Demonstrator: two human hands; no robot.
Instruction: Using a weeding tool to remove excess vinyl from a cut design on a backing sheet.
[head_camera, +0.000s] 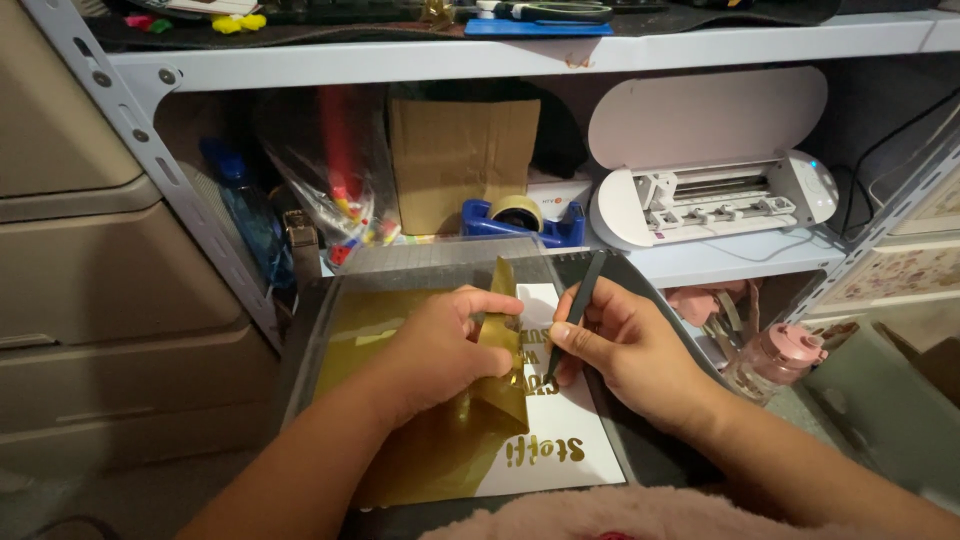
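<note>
Clearly the head view — the only one — centres on a gold foil sheet (420, 440) lying on a grey mat (640, 450), lower middle of the frame. The left hand (440, 345) pinches the foil's lifted edge between thumb and fingers, folding it back toward the left so a white backing (560, 420) with gold letters shows beneath. The right hand (625, 345), just right of centre, grips a thin dark tool (578, 300) like a pen, its tip down at the fold line.

By its look the foil is very light, thin and limp; it bends in a soft curl and would likely crease or tear if pulled hard, and its sticky side may cling to itself. The peeled flap near the fold seems the safest hold — close to the backing, not out at a corner.

Behind, upper right, a white cutting machine (715, 190) sits on a shelf (740, 262); a blue tape dispenser (520, 218) and a cardboard box (460, 160) stand upper middle. A pink bottle (775, 360) sits at right.
</note>
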